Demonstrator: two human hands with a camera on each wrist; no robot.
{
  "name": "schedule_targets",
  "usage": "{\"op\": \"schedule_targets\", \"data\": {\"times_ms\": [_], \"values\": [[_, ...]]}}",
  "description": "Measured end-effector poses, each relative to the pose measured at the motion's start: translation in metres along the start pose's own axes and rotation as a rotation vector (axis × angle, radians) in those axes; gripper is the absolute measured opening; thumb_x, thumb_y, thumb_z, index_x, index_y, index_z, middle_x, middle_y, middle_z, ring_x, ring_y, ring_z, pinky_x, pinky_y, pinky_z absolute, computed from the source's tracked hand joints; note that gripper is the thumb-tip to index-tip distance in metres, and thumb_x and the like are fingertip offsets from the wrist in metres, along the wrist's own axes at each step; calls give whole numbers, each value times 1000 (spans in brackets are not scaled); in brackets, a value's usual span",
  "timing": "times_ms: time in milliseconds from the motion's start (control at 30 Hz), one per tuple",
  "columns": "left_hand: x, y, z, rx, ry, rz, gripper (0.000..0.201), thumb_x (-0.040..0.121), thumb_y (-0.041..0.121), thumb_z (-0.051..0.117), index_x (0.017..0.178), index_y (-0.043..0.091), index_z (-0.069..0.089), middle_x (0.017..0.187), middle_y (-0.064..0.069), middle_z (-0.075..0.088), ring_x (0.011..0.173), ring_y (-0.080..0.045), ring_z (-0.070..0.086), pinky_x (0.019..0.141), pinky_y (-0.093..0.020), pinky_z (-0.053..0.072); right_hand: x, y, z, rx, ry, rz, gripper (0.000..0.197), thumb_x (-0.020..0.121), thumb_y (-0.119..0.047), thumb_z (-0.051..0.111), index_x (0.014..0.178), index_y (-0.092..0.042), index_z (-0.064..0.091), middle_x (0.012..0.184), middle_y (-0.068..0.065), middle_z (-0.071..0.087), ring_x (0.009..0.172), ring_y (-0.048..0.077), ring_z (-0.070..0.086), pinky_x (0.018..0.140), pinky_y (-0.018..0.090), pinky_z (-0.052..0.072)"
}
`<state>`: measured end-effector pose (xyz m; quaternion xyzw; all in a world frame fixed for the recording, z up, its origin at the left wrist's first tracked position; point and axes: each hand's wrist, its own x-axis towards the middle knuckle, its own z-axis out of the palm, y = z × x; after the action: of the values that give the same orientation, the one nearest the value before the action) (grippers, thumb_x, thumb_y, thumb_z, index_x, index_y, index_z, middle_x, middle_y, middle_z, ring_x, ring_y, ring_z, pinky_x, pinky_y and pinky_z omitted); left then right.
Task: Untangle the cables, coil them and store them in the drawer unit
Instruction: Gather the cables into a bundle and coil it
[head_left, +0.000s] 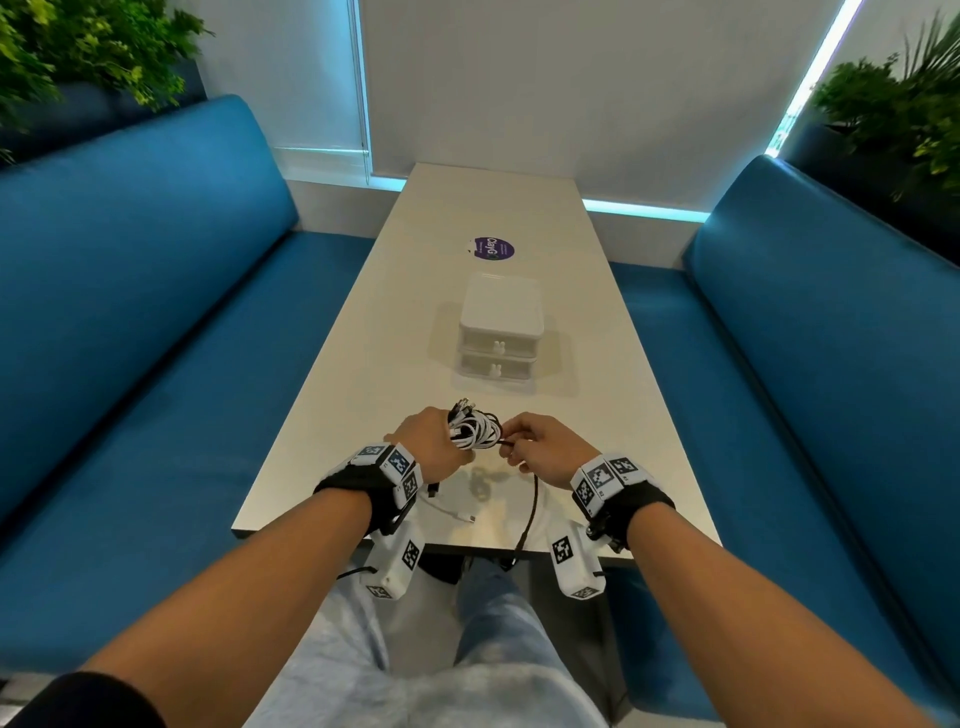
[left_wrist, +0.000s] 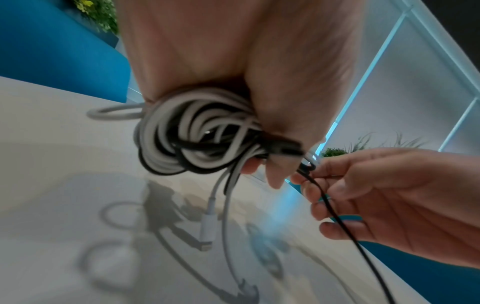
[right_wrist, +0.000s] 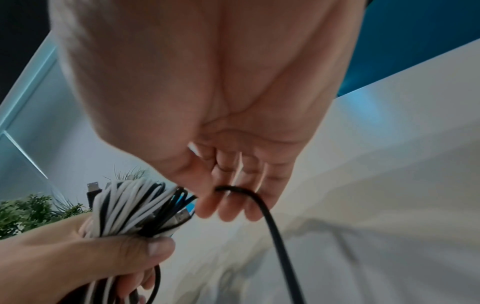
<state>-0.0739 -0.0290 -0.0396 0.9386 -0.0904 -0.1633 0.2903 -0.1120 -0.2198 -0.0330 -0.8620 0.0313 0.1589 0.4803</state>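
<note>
One white drawer unit (head_left: 500, 326) is seen on the long white table (head_left: 363, 364). Two drawers are counted in it, one on top of the other, and both are pushed shut. A small bunny-shaped knob is seen on each drawer. What is inside the drawers cannot be told.

One mixed bundle of cables (head_left: 474, 428) is held above the table, on the near side of the drawer unit. White cables and black cables are wound together in it. How many cables are in the bundle cannot be counted. The bundle is gripped by the left hand (head_left: 431, 441), with the fingers and thumb curled round it. A few plug ends are seen sticking up out of the bundle, toward the drawer unit.

One thin black cable (head_left: 527, 514) is pinched by the right hand (head_left: 545, 449), just beside the bundle. This cable is seen hanging down from the fingers and over the near edge of the table. One loose white plug end (head_left: 457, 514) is lying on the table, nearer to the person than the bundle.

One round purple sticker (head_left: 493, 248) is seen on the table, on the far side of the drawer unit. Two blue benches are seen, one on each side of the table.
</note>
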Motion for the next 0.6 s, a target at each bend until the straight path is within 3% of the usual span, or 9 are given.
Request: {"op": "schedule_targets", "data": {"times_ms": [67,133,200,300,467,533,600], "values": [[1,-1,1,61,31,8,39,73,50,71,102,25,63,102,1,66,96,-23,63,81,-32,48,1,5,-2,-71,47,-54,31,89,2,46,106,-20,61,90,-4,73,87,12,65,83,30,52],[-3,-1,0,39,88,-41,56,75,48,77,113,18,50,107,-3,49,108,-24,51,90,-38,45,1,6,-3,-154,95,-79,32,88,0,50,102,-26,63,89,-11,74,93,6,66,88,30,53],[-7,0,-1,-39,75,-28,53,76,36,80,112,11,50,102,-3,51,101,-24,56,82,-33,47,0,5,-3,-218,128,-81,29,86,-4,56,97,-29,66,89,-11,74,93,5,66,84,25,51],[-10,2,-1,-104,13,74,18,85,24,72,99,15,64,83,0,68,72,-19,70,56,-23,47,-3,6,1,-328,99,-86,27,83,-8,60,90,-32,71,92,-9,73,88,8,64,74,18,45],[-14,11,5,-90,30,121,14,88,31,70,92,18,65,79,2,65,71,-17,63,56,-21,42,-9,12,6,-395,49,-75,21,81,-12,59,88,-28,70,100,-7,69,83,9,61,76,22,45],[-13,13,5,-112,46,112,18,87,34,70,91,16,66,78,1,65,71,-18,64,58,-22,43,-9,14,7,-271,50,-51,19,83,-7,57,89,-23,68,97,-2,70,72,10,68,72,27,55],[-13,12,7,-187,37,75,21,86,34,71,90,15,66,74,-3,67,59,-18,65,52,-23,46,-7,15,7,-38,82,-9,17,89,0,54,94,-12,64,100,8,67,71,21,74,72,35,62]]}}
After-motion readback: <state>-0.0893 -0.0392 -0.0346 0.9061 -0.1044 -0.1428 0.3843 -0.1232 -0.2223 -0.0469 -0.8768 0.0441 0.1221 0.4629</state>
